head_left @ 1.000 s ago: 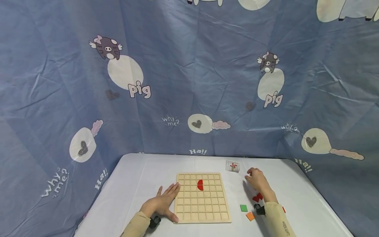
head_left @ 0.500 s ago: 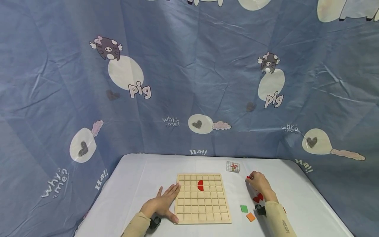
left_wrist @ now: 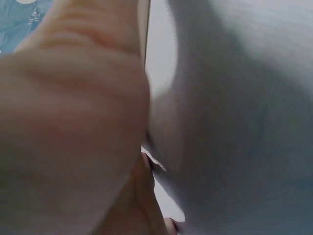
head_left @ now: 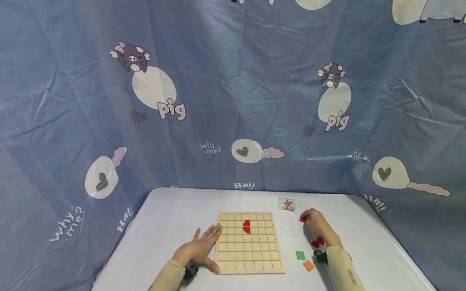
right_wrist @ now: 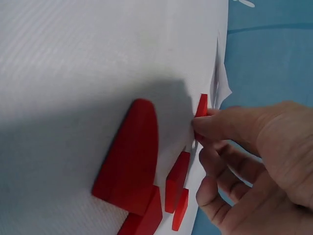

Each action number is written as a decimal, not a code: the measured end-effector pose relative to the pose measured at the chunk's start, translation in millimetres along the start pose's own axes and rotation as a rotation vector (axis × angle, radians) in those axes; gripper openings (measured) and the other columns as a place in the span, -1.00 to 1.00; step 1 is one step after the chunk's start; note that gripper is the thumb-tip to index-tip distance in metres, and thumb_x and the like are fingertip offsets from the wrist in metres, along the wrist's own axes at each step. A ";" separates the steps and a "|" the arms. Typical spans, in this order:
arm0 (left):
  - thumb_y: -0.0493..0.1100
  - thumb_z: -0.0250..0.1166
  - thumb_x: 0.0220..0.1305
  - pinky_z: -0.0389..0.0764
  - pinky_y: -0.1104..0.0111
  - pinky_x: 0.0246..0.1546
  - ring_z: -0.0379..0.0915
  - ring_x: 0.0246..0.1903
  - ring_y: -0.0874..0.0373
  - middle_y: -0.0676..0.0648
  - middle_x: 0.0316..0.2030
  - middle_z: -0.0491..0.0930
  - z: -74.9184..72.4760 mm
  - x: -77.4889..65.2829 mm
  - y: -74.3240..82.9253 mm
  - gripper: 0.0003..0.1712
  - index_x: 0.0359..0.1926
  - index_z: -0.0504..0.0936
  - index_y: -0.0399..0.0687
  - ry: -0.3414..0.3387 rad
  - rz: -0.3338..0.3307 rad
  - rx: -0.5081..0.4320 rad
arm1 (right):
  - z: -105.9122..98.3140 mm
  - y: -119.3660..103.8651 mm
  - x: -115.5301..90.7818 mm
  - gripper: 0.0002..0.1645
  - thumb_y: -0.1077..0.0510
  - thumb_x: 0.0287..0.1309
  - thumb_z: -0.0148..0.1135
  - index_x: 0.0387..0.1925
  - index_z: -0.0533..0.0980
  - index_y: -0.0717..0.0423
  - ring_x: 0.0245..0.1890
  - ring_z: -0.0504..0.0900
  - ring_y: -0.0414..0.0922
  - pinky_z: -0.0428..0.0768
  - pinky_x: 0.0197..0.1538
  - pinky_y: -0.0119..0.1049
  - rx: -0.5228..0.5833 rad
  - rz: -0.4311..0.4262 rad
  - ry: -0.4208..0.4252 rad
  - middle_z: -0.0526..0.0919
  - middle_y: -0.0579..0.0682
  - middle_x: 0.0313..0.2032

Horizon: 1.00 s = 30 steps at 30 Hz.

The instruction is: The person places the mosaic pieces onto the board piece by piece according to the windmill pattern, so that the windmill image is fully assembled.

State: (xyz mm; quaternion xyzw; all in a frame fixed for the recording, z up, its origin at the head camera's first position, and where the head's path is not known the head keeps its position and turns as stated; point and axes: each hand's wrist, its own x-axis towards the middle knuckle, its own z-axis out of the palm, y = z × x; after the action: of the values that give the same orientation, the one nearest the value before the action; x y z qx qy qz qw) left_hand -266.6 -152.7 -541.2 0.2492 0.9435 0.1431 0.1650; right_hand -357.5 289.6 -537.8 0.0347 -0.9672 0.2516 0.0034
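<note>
My left hand lies with fingers spread along the left edge of a wooden grid board. Two red quarter-round pieces sit in the board's upper cells, forming a half disc. To the right of the board, my right hand pinches a red piece between thumb and fingertips, close over the table. Below that hand lie more red pieces, some overlapping in the right wrist view. The left wrist view is mostly filled by the left hand and shadowed tablecloth.
A small printed pattern card lies beyond the board's upper right corner. A green square tile and an orange square tile rest between the board and my right wrist. A blue printed curtain surrounds the white table.
My right hand has closed its fingertips on a red piece and shifted it slightly left. My left hand stays at the board's edge.
</note>
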 end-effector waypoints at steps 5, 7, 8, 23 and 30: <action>0.48 0.42 -0.38 -0.31 -0.29 0.39 -0.31 0.52 -0.13 -0.16 0.54 -0.27 -1.2 0.6 0.6 0.60 0.52 -0.21 -0.15 0.001 -0.003 0.005 | -0.7 -2.2 1.2 -0.74 0.48 -0.01 0.21 -0.23 0.63 0.28 -0.23 0.55 -0.01 0.59 -0.08 0.01 0.023 0.002 -0.021 0.57 0.12 -0.24; 0.48 0.42 -0.39 -0.32 -0.28 0.40 -0.31 0.52 -0.12 -0.15 0.54 -0.27 -1.0 0.8 0.8 0.59 0.52 -0.21 -0.15 0.000 -0.007 0.004 | -0.4 -1.5 1.3 -0.74 0.47 0.00 0.21 -0.23 0.63 0.27 -0.24 0.54 -0.01 0.58 -0.09 0.00 0.026 0.006 -0.023 0.57 0.12 -0.24; 0.48 0.42 -0.39 -0.32 -0.28 0.40 -0.31 0.52 -0.12 -0.15 0.54 -0.27 -0.9 0.8 0.9 0.59 0.52 -0.20 -0.15 0.000 -0.009 0.003 | -0.2 -1.1 1.3 -0.74 0.47 0.00 0.21 -0.23 0.63 0.26 -0.23 0.54 -0.02 0.59 -0.08 0.00 0.029 0.009 -0.023 0.57 0.12 -0.23; 0.47 0.44 -0.39 -0.33 -0.27 0.40 -0.31 0.52 -0.13 -0.16 0.54 -0.27 -2.8 -1.0 2.4 0.60 0.52 -0.22 -0.16 0.001 -0.007 -0.015 | 0.8 2.5 1.5 -0.62 0.51 -0.09 0.15 -0.21 0.66 0.20 -0.18 0.54 0.03 0.58 -0.05 0.06 0.036 0.016 -0.043 0.59 0.16 -0.14; 0.47 0.43 -0.39 -0.32 -0.28 0.40 -0.31 0.52 -0.13 -0.16 0.54 -0.28 -1.0 -0.9 0.8 0.61 0.52 -0.23 -0.16 -0.001 -0.004 -0.010 | 0.8 3.8 2.6 -0.71 0.42 -0.01 0.24 -0.16 0.62 0.28 -0.23 0.53 -0.02 0.60 -0.10 -0.03 0.017 0.017 -0.047 0.57 0.13 -0.19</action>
State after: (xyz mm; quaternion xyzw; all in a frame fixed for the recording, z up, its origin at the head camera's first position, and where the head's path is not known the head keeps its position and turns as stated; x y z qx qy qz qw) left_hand -265.9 -152.7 -539.8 0.2466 0.9432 0.1477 0.1668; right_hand -360.3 292.3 -540.3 0.0322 -0.9651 0.2590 -0.0218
